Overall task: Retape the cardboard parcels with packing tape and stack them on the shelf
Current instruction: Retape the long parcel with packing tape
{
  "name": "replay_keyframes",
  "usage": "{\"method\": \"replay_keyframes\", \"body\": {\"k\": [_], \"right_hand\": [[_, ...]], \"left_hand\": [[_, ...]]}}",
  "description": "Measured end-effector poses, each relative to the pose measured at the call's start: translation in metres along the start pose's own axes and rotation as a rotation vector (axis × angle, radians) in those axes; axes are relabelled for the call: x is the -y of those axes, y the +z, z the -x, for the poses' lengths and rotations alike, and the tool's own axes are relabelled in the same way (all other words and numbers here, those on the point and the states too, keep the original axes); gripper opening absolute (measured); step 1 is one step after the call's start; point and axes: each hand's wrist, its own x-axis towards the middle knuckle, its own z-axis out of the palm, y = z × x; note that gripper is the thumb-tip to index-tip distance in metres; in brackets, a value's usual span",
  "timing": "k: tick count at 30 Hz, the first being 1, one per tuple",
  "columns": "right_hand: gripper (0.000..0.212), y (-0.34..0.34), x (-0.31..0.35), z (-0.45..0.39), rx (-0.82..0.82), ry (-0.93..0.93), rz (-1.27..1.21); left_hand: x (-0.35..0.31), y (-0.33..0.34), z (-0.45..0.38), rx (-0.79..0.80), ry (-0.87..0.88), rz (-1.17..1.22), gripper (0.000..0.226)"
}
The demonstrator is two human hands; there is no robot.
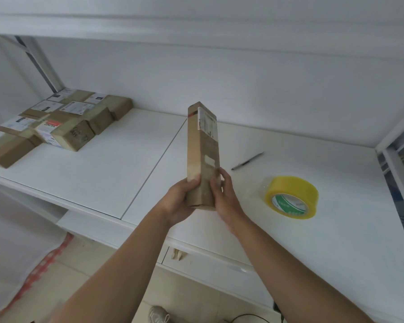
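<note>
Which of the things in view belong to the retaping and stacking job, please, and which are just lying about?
For the job:
- long parcel, gripped by left hand and right hand
- yellow tape roll
- parcels already laid down
- white shelf

Lying about:
- pen
- shoe on the floor

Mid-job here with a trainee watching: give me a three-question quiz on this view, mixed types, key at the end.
1. True or false: the tall parcel is held at its lower end by both the left hand and the right hand.
2. Multiple choice: the pen lies (A) on the parcel stack, (B) between the tall parcel and the tape roll on the white shelf, farther back, (C) inside the tape roll.
3. Fill in: the tape roll is ____ in colour.

Key: 1 true; 2 B; 3 yellow.
</note>
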Motion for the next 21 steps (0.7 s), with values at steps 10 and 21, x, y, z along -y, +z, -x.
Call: {"method": "replay_keyframes", "body": {"k": [10,21], "right_hand": [[0.060,-0.003,0.010,0.004,-0.183,-0.094,0.136],[0.056,0.009,0.036,0.020,0.132,0.128,-0.246]], "left_hand": [[0.002,0.025,0.001,-0.365,0.092,-0.423,0.055],[0.005,0.023,0.020,-0.406,0.034,-0.361,0.062]]}}
